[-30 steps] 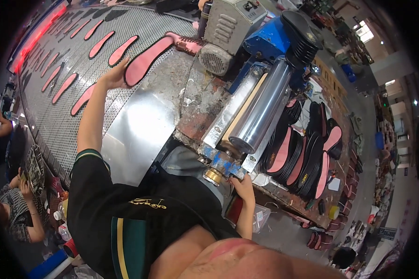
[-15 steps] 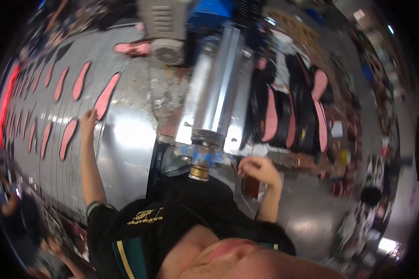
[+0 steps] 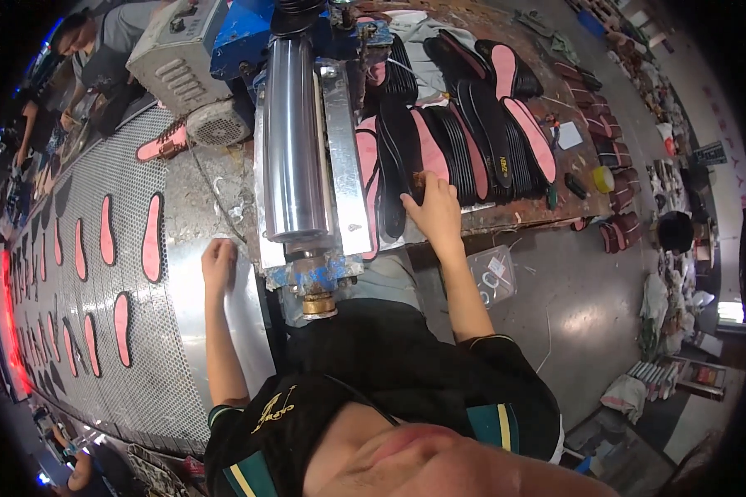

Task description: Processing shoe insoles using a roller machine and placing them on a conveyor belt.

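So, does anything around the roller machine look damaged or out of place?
Yes: blue paint on the end mount of the roller looks chipped. A pink and brown piece lies askew beside the grey motor, apart from the pink insoles in rows on the mesh belt.

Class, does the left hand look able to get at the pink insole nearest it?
Probably yes: between the left hand and that pink insole lie only flat stretches of metal sheet and perforated surface, with nothing visibly blocking.

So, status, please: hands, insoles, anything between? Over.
Left hand loosely curled, no item visible in it. Right hand at the black-and-pink insoles. Metal roller between the two hands.
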A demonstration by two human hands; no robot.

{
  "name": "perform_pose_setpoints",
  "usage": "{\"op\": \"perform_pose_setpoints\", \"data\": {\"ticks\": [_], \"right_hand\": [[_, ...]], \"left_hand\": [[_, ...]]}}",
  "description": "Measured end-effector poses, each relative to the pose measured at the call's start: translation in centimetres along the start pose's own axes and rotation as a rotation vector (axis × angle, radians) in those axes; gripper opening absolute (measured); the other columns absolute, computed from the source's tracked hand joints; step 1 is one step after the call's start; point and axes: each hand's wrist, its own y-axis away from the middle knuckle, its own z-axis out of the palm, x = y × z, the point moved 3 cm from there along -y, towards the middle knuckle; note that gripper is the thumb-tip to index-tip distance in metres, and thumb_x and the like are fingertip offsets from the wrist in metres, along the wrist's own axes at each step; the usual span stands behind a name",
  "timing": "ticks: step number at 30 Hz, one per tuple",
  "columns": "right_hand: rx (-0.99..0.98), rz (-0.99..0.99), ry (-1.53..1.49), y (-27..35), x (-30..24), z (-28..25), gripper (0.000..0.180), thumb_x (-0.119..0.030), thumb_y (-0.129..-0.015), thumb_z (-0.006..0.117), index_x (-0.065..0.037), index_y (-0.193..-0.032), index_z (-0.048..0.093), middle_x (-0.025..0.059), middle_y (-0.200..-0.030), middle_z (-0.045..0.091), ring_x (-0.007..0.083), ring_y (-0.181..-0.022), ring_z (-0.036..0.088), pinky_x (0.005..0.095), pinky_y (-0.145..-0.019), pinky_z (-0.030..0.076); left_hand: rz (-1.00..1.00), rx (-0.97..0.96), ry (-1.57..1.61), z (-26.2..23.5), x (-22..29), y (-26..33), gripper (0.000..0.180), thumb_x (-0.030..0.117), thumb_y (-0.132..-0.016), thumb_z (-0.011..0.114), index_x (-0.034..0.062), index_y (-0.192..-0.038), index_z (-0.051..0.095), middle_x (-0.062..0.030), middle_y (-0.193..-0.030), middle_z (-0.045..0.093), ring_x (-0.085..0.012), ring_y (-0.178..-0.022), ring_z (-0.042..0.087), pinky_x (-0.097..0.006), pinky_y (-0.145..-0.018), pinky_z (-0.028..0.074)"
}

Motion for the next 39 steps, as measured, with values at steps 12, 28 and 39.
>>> {"op": "perform_pose_setpoints", "data": {"ticks": [12, 28, 39], "right_hand": [[0.468, 0.391, -1.476, 0.0, 4.8, -2.6, 0.014, 0.005, -0.085, 0.054, 0.001, -0.097, 0.059, 0.0131, -0.112, 0.061, 0.0198, -0.097, 0.061, 0.0306, -0.084, 0.054], [0.056, -0.257, -1.264, -5.6, -4.1, -6.4, 0.051, 0.003, -0.064, 0.042, 0.002, -0.115, 0.05, 0.0198, -0.13, 0.05, 0.0283, -0.125, 0.045, 0.0351, -0.11, 0.028], [-0.499, 0.065, -1.111, 8.0, -0.8, 1.5, 0.023, -0.005, -0.095, 0.051, 0.0, -0.116, 0.056, 0.0112, -0.087, 0.067, 0.0154, -0.067, 0.062, 0.0248, -0.057, 0.047]], "left_hand": [[0.055, -0.02, -0.245, 0.0, -0.9, -0.1, 0.016, 0.016, -0.092, 0.062, 0.0011, -0.089, 0.064, 0.0017, -0.072, 0.061, -0.0064, -0.064, 0.053, -0.021, -0.059, 0.041], [0.644, -0.398, -0.209, 3.4, 27.5, 0.3, 0.05, 0.023, -0.083, 0.072, 0.004, -0.127, 0.059, -0.0091, -0.131, 0.059, -0.0205, -0.121, 0.054, -0.033, -0.099, 0.042], [0.991, -0.228, -0.901, 3.6, 29.5, 0.6, 0.087, 0.042, -0.065, 0.083, 0.01, -0.137, 0.048, -0.0137, -0.136, 0.05, -0.0325, -0.129, 0.043, -0.042, -0.108, 0.037]]}}
